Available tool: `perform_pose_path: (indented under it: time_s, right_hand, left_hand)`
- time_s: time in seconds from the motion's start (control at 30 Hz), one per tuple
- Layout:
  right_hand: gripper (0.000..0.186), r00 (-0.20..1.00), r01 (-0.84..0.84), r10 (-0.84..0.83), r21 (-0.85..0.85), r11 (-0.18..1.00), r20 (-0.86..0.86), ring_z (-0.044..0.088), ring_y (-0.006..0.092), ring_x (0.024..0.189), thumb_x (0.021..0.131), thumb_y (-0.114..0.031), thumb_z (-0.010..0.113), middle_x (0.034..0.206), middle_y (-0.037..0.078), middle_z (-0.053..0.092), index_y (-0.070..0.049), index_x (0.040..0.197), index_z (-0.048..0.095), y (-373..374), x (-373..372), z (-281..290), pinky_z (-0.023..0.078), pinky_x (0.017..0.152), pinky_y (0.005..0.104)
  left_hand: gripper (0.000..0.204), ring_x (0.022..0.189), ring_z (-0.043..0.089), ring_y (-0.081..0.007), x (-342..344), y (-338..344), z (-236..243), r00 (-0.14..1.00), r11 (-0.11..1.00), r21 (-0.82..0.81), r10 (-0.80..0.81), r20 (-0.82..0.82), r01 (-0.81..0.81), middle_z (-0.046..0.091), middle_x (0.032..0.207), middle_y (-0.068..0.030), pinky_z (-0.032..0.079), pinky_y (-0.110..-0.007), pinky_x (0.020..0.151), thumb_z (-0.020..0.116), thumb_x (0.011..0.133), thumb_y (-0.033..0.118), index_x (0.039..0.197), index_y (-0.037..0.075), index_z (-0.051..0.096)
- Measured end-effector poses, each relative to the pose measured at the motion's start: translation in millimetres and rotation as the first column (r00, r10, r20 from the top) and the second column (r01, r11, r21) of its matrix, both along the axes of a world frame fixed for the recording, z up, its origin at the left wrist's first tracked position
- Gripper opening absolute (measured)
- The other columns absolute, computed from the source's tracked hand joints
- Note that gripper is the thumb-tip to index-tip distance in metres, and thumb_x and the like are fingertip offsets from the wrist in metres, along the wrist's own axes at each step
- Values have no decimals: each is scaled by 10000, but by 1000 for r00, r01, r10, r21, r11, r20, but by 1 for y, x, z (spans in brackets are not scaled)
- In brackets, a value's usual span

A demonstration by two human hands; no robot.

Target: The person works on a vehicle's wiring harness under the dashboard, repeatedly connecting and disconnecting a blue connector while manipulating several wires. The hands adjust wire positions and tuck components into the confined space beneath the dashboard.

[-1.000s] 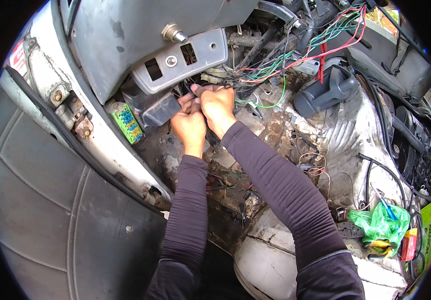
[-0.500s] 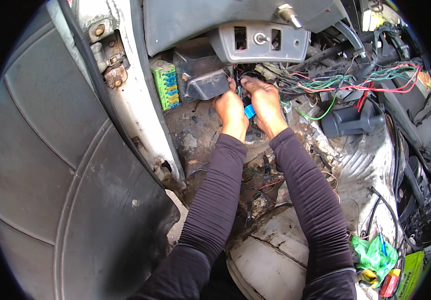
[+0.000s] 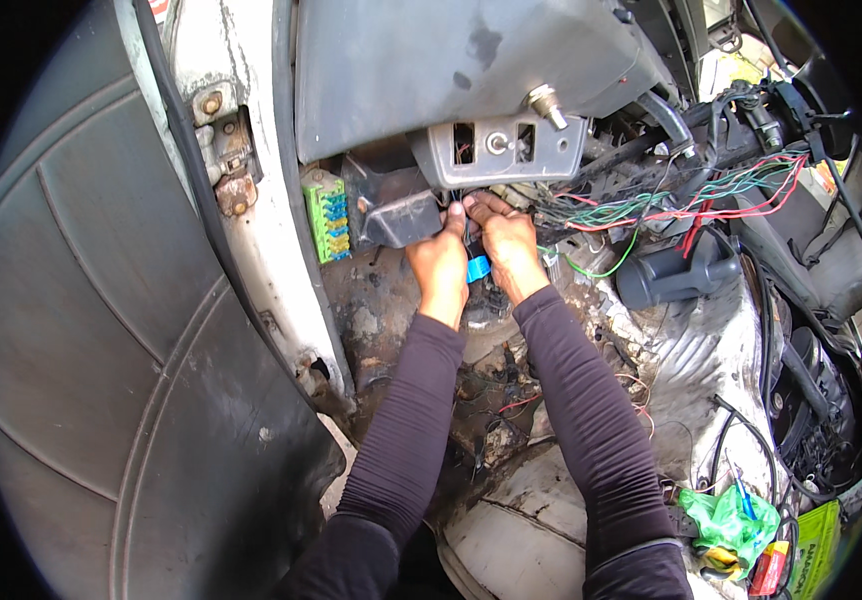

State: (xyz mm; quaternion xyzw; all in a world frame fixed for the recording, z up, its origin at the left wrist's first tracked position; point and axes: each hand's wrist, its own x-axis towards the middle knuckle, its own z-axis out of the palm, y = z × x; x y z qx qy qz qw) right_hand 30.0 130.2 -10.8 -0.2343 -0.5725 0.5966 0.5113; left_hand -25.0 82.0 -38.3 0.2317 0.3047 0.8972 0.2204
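Just below a grey switch panel [image 3: 498, 158], my left hand [image 3: 437, 268] and my right hand [image 3: 507, 246] are close together with fingertips nearly meeting. Both are closed, pinching thin dark wires [image 3: 465, 222] that come down from under the panel; the exact grip is partly hidden by the fingers. A bright blue band [image 3: 478, 268], perhaps tape or a connector, shows between my wrists. To the left of my left hand is a black plastic cover [image 3: 403, 218]. A loose bundle of red, green and black wires [image 3: 671, 208] stretches away right of my right hand.
A green fuse block [image 3: 328, 222] with blue and yellow fuses is on the left beside the white door pillar [image 3: 286, 265]. The dark door panel [image 3: 81, 330] fills the left side. A dark plastic duct [image 3: 676, 270], a green plastic bag [image 3: 731, 520] and black cables lie right.
The view has shifted, so the panel and my hands appear lower and slightly left. My thumbs and fingertips have come closer together on the wires under the panel.
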Motion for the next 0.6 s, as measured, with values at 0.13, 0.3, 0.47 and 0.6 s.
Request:
perform_pose_path:
  time_s: [0.13,0.3,0.47,0.6]
  right_hand:
    - [306,995,-84,84,10,996,47,557,67,654,987,-89,617,891,2,701,40,1257,682,5,8,0,463,581,239]
    - [157,953,-299,291,-88,950,-89,617,103,715,1019,-110,572,960,35,697,-28,1113,668,6,16,2,503,656,263]
    - [138,948,-310,308,-13,951,-83,546,86,675,1008,-131,660,891,14,682,-10,1057,704,7,12,5,463,638,244]
    - [127,947,-317,316,-9,948,-60,530,87,655,980,-135,718,831,7,679,-8,984,724,11,10,5,457,623,245]
  left_hand:
    - [226,867,659,-123,-1,-13,3,955,985,-159,15,-296,-65,744,973,-66,526,-258,803,668,1010,117,1145,-58,713]
    - [277,818,690,-136,-25,-7,5,768,872,-347,49,-639,-344,741,979,-99,546,-294,756,566,1066,194,1216,-11,676]
    - [269,769,661,-145,-28,-10,-1,813,952,-261,-25,-581,-158,688,847,-68,525,-325,733,527,1079,235,1070,-10,636]
    - [243,714,618,-124,-25,-13,3,821,971,-194,2,-570,-138,650,796,-42,505,-300,692,521,1078,200,995,-10,613]
